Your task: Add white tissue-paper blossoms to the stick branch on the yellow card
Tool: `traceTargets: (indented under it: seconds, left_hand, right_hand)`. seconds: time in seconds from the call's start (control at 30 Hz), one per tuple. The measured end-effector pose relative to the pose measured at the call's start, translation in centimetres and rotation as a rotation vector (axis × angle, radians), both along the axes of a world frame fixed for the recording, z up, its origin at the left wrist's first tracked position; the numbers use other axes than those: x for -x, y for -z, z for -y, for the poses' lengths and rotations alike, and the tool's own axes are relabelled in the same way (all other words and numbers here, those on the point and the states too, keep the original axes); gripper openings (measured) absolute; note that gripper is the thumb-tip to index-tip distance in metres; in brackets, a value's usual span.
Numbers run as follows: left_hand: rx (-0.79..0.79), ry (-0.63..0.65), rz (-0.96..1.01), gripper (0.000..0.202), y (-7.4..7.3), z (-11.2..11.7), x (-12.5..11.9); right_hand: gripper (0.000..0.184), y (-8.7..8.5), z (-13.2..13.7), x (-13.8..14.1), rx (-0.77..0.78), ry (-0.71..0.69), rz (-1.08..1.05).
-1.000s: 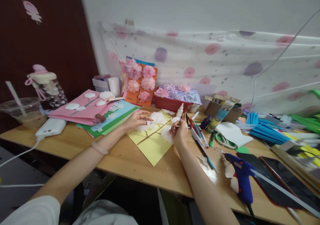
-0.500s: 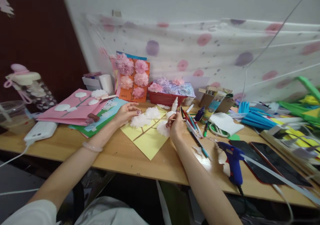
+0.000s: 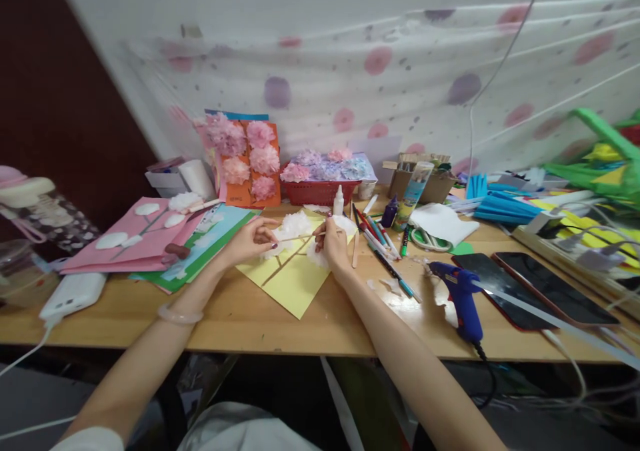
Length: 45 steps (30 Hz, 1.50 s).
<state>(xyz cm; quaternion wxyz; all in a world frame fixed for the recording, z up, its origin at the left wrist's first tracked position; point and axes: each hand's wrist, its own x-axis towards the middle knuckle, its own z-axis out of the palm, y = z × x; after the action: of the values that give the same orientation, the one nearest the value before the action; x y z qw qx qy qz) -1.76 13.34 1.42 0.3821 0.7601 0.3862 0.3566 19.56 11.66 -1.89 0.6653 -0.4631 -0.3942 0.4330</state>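
Observation:
My right hand (image 3: 334, 243) grips a thin wooden stick (image 3: 296, 238) that points left over the yellow card (image 3: 295, 299). At the stick's left end, the fingertips of my left hand (image 3: 254, 240) are pinched together on its tip. A brown branch (image 3: 278, 271) runs across the card. White tissue puffs (image 3: 296, 223) lie along its upper part, one of them partly behind my right hand. Just beyond my right hand stands a small white glue bottle (image 3: 339, 201).
Markers (image 3: 384, 247) and a blue glue gun (image 3: 460, 297) lie to the right, near two phones (image 3: 555, 287). Pink card (image 3: 135, 244) with white shapes is at left. Behind stand a red basket (image 3: 320, 192) of tissue flowers and an orange card (image 3: 244, 196).
My left hand's fingers have closed in at the stick's left end. My right hand has drawn the stick slightly left, and the view has turned a little right.

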Motion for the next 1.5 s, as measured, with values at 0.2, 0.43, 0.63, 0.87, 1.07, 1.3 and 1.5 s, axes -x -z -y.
traceTargets:
  seconds: [0.2,0.43,0.63,0.87,1.07,1.3,1.5]
  left_hand:
    - [-0.035,-0.001,-0.114,0.049,0.9,-0.4,0.0]
    - [-0.098,-0.037,-0.146,0.047,2.1,-1.1,0.1]
    - [-0.011,-0.007,-0.07,0.049,1.0,-0.4,0.0]
    - [-0.051,-0.039,-0.158,0.052,0.5,0.1,-0.3]
    - [-0.035,-0.088,-0.22,0.055,-0.3,0.3,0.2]
    - [0.034,-0.149,-0.023,0.055,-1.2,0.8,0.3]
    - [0.025,-0.077,-0.045,0.048,-0.6,0.4,0.2]
  right_hand:
    - [0.052,-0.5,0.4,0.1,0.0,0.015,0.012]
    - [0.051,-1.2,1.0,-0.2,-0.041,0.132,-0.045]
    - [0.049,-1.3,1.2,-0.1,-0.081,0.172,-0.073]
    - [0.048,-1.5,1.4,-0.2,-0.1,0.25,-0.014]
    - [0.048,-1.3,1.6,0.1,-0.046,0.138,0.104]
    - [0.051,-0.7,1.3,0.6,-0.063,0.0,0.11]
    - [0.05,-0.5,1.1,0.5,-0.063,-0.005,0.089]
